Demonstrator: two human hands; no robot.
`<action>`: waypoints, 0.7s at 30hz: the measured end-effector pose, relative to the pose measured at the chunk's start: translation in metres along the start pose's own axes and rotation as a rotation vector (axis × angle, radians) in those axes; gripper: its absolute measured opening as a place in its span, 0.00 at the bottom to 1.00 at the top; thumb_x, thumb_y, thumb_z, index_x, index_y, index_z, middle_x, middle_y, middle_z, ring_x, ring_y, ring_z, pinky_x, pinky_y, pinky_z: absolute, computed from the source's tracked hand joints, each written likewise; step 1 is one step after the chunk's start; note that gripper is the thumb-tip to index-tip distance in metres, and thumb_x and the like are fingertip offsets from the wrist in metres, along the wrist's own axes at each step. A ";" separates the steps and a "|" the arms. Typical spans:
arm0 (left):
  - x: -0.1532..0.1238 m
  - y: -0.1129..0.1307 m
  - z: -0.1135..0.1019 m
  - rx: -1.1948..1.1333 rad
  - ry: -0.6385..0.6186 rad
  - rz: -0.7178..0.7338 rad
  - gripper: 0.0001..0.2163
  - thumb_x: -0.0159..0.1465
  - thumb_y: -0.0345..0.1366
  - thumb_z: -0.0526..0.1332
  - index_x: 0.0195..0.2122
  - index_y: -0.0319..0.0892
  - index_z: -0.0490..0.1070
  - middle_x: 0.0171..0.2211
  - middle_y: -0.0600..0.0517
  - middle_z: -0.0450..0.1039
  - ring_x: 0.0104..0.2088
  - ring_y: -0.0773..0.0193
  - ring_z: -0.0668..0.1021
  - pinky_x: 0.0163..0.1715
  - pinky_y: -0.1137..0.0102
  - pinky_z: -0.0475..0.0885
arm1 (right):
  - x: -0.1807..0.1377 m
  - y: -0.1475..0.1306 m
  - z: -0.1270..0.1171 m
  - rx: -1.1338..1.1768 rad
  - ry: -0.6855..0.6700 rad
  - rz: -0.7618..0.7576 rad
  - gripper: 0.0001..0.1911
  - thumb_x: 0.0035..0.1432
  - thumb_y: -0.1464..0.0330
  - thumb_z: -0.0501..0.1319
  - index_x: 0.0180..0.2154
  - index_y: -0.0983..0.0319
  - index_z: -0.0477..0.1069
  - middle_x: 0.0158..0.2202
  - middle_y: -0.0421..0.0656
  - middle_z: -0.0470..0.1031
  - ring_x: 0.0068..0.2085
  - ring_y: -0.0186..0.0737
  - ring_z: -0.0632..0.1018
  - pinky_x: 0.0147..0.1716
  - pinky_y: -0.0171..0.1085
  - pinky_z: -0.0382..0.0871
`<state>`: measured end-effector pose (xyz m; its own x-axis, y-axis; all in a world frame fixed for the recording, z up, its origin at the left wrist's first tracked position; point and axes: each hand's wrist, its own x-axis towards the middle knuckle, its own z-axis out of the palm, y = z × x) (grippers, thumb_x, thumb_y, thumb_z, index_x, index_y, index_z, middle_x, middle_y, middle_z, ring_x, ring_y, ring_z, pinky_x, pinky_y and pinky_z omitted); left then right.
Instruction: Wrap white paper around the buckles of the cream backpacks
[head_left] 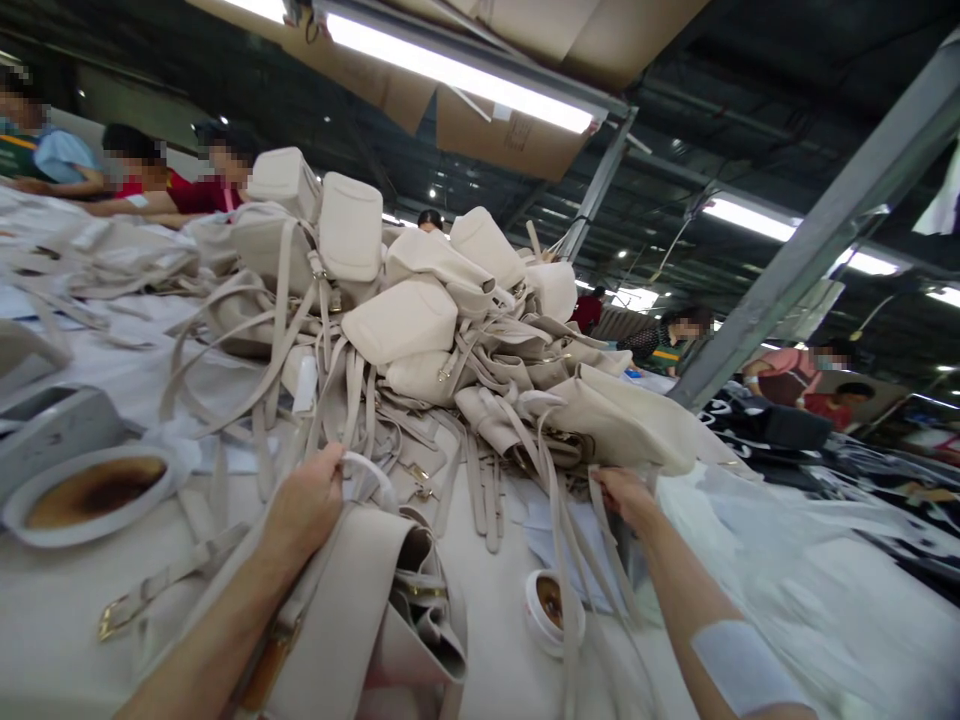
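A beige bag (349, 590) stands in front of me, its side gaping and some gold-coloured hardware showing. My left hand (311, 495) is closed round the pale loop handle (375, 475) at its top. Out to the right, my right hand (626, 495) pinches a long beige strap (604, 520) that hangs down over the table. Just beyond both hands rises a big heap of similar beige bags (401, 320), with straps and buckles tangled along its front.
A white bowl (97, 495) of brown liquid sits at the left by a grey device (64, 430). A small white cup (553, 610) stands near the strap. Clear plastic sheeting (810, 560) lies right. A slanted metal post (817, 220) and several co-workers are beyond.
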<state>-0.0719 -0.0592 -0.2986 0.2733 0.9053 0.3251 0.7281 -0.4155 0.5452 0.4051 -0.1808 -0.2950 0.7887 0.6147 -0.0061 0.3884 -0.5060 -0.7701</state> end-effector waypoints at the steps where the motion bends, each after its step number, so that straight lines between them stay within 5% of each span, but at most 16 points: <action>1: 0.000 0.000 0.000 -0.003 0.000 0.003 0.10 0.64 0.32 0.45 0.35 0.44 0.65 0.32 0.47 0.75 0.34 0.56 0.76 0.34 0.67 0.64 | -0.002 0.000 -0.006 0.069 -0.023 0.024 0.08 0.66 0.67 0.60 0.34 0.65 0.71 0.28 0.37 0.73 0.25 0.30 0.74 0.26 0.32 0.72; 5: -0.001 0.003 -0.004 -0.002 0.009 0.014 0.10 0.64 0.31 0.45 0.32 0.45 0.64 0.29 0.49 0.73 0.32 0.58 0.75 0.33 0.68 0.63 | -0.021 -0.003 -0.026 0.254 -0.083 0.010 0.10 0.59 0.74 0.60 0.26 0.62 0.66 0.21 0.37 0.70 0.21 0.30 0.73 0.23 0.29 0.70; 10: -0.003 0.008 -0.009 -0.022 0.044 0.025 0.09 0.63 0.30 0.48 0.31 0.44 0.66 0.28 0.50 0.74 0.31 0.59 0.74 0.33 0.69 0.63 | -0.042 -0.004 -0.025 0.314 -0.141 -0.078 0.05 0.53 0.69 0.64 0.27 0.61 0.70 0.24 0.40 0.75 0.25 0.35 0.77 0.26 0.31 0.73; 15: -0.005 0.006 -0.008 -0.064 0.078 0.062 0.08 0.62 0.30 0.49 0.31 0.44 0.66 0.28 0.49 0.73 0.31 0.56 0.74 0.33 0.68 0.63 | -0.046 -0.003 -0.016 0.073 -0.172 -0.131 0.10 0.58 0.69 0.57 0.39 0.62 0.76 0.35 0.45 0.80 0.38 0.39 0.81 0.38 0.37 0.76; 21: -0.001 -0.001 0.001 -0.116 0.096 0.070 0.08 0.61 0.29 0.48 0.29 0.45 0.64 0.26 0.50 0.70 0.30 0.56 0.74 0.33 0.67 0.62 | -0.042 -0.005 0.000 -0.396 0.007 -0.129 0.07 0.61 0.69 0.62 0.37 0.67 0.76 0.42 0.52 0.79 0.49 0.47 0.79 0.52 0.47 0.71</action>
<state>-0.0727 -0.0595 -0.3003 0.2556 0.8634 0.4349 0.6303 -0.4899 0.6022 0.3700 -0.2042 -0.2903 0.7244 0.6848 0.0798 0.6364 -0.6195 -0.4596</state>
